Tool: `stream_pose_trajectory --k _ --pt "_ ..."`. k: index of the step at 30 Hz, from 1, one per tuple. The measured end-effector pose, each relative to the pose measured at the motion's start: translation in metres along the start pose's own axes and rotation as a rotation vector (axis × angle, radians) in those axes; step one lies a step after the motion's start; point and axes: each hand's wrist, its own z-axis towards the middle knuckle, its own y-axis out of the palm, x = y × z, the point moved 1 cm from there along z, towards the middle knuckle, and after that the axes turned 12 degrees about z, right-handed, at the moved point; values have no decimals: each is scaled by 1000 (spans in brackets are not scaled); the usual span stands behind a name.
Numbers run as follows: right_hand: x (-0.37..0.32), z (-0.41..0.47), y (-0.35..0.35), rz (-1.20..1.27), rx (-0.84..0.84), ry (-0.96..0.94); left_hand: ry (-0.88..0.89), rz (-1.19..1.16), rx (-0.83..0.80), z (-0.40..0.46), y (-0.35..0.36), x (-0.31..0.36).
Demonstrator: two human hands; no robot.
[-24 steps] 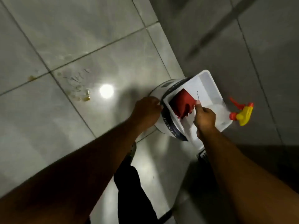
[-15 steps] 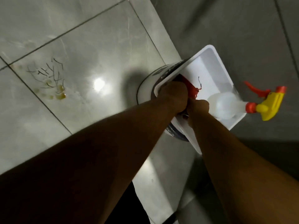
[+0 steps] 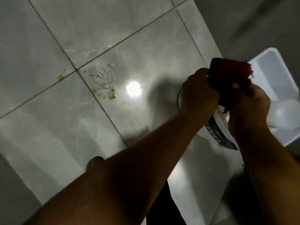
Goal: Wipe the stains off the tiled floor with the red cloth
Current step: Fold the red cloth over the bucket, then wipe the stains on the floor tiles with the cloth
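Note:
The red cloth (image 3: 227,78) hangs bunched in the air above the white tub, held from both sides. My left hand (image 3: 198,92) grips its left edge and my right hand (image 3: 250,104) grips its lower right part. On the pale tiled floor (image 3: 113,30) to the left lie yellowish stains (image 3: 110,95) with thin dark scribble marks (image 3: 102,75) beside a grout line. A smaller yellow spot (image 3: 60,77) sits further left on the neighbouring tile.
A white rectangular tub (image 3: 279,75) rests on a round white bucket with a dark band (image 3: 215,132) at the right. A translucent spray bottle (image 3: 285,112) lies in the tub. A grey wall (image 3: 251,21) rises at upper right. My foot (image 3: 94,162) shows low centre.
Both hands have lifted the red cloth up out of the tub. The view has swung so the stains now lie nearer the middle left.

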Motion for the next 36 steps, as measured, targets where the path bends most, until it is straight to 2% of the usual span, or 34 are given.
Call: stream_pose_trajectory --k 3,5,8,15,18,20,22,24,26,30,34,36 --pt "13 -32 55 41 -183 30 -55 -68 113 -1 -54 -42" --pt "35 -50 95 -14 -307 49 -133 -105 167 0 -88 -84" --pt "73 -76 158 -75 -428 73 -241 -38 232 2 -135 -152" --pt "182 -93 271 -233 -551 -10 -302 18 350 31 -190 -287" --pt "230 -80 293 -377 -572 -31 -349 43 286 48 -194 -338" --pt "262 -67 300 -536 -570 -5 -355 193 228 58 -204 -374" --pt "283 -55 299 -789 -515 -154 -299 463 207 62 -222 -411" --pt "297 -54 299 -966 -442 -499 -254 693 215 62 -246 -449" --pt "315 -65 304 -1020 -526 -722 -243 839 231 63 -265 -482" --pt "367 -84 310 -1257 -850 -720 -273 959 201 78 -279 -523" --pt "373 -61 281 -1307 -922 -823 -243 1090 137 89 -282 -550" --pt "359 -38 278 -1301 -857 -795 -240 1051 138 91 -284 -561"
